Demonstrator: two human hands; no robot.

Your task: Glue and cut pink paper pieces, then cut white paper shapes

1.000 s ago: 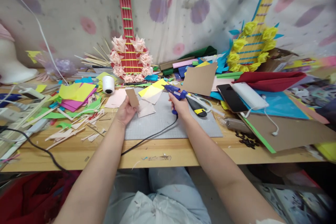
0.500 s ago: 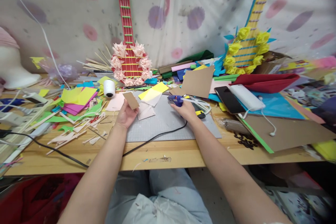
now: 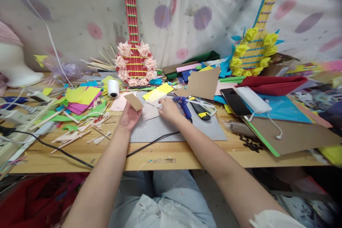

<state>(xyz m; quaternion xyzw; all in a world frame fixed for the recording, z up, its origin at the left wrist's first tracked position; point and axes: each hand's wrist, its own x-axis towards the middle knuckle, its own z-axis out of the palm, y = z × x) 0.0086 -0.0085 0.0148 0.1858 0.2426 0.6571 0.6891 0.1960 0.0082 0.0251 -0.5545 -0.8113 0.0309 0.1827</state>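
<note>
The left hand [image 3: 130, 118] pinches a small brown cardboard piece [image 3: 134, 102] between thumb and fingers. The piece is held up, tilted, above the left part of the grey mat [image 3: 152, 133]. The right hand [image 3: 170, 111] is lowered over the middle of the mat, fingers bent and pointing toward the pale card [image 3: 150, 114]. Whether those fingertips grip anything cannot be told with certainty, as the detail there is small and partly covered by the hand.

The blue glue gun [image 3: 184, 105] lies on the mat just beside the right hand, on its right side. A black-and-yellow tool [image 3: 201, 109] lies next to the gun. A yellow sheet [image 3: 159, 91] rests beyond the card. A black cord [image 3: 155, 140] crosses the near edge of the mat onto the wooden table [image 3: 187, 161].

Behind the mat, to the left, a red guitar-shaped craft [image 3: 133, 66] stands upright, ringed with pink paper flowers.
</note>
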